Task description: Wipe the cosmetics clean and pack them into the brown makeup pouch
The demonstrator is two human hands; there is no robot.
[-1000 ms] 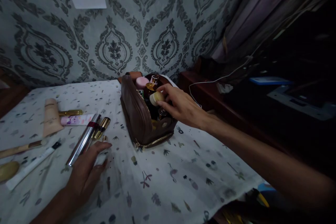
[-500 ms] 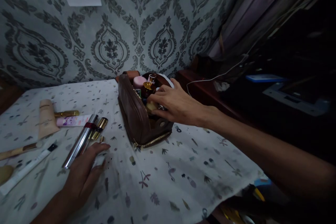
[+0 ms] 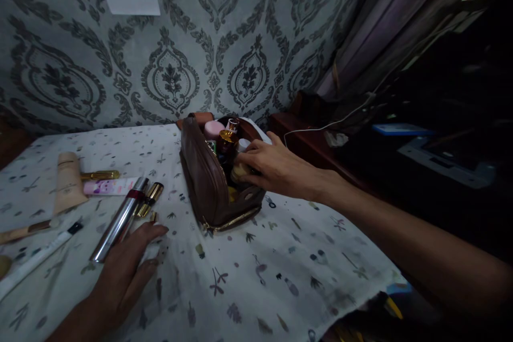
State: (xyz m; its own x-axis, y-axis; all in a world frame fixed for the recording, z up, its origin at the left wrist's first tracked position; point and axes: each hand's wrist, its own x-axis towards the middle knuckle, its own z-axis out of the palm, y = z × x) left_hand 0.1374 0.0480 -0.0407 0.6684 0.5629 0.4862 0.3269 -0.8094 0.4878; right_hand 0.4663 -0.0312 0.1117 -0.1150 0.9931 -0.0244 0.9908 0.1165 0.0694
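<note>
A brown zippered makeup bag [image 3: 206, 176] stands unzipped on the cloth. Inside it are a pink-lidded jar [image 3: 214, 129], an amber bottle with a gold collar [image 3: 227, 139] and a white round lid [image 3: 242, 144]. My right hand [image 3: 276, 165] reaches into the bag's right side, its fingers closed around a yellowish round item [image 3: 240, 172], partly hidden. My left hand [image 3: 124, 272] lies on the cloth, thumb and fingers apart, beside a silver tube with a red band [image 3: 120, 222]. A small gold-tipped item [image 3: 154, 217] shows just past its fingers; a whitish patch between them is unclear.
Left on the patterned cloth [image 3: 224, 299] lie a beige squeeze tube [image 3: 69, 184], a gold tube [image 3: 100, 175], a pink-and-white tube [image 3: 108, 187], a gold-and-black lipstick [image 3: 150, 199], a wooden-handled brush [image 3: 26, 231] and a white slim tube [image 3: 38, 262]. Wallpaper rises behind; a white cable [image 3: 328, 123] runs right.
My right hand has shifted slightly right and down within the bag, and more of the yellowish item and the white lid shows. My left hand stays nearly in place. The view has tilted slightly.
</note>
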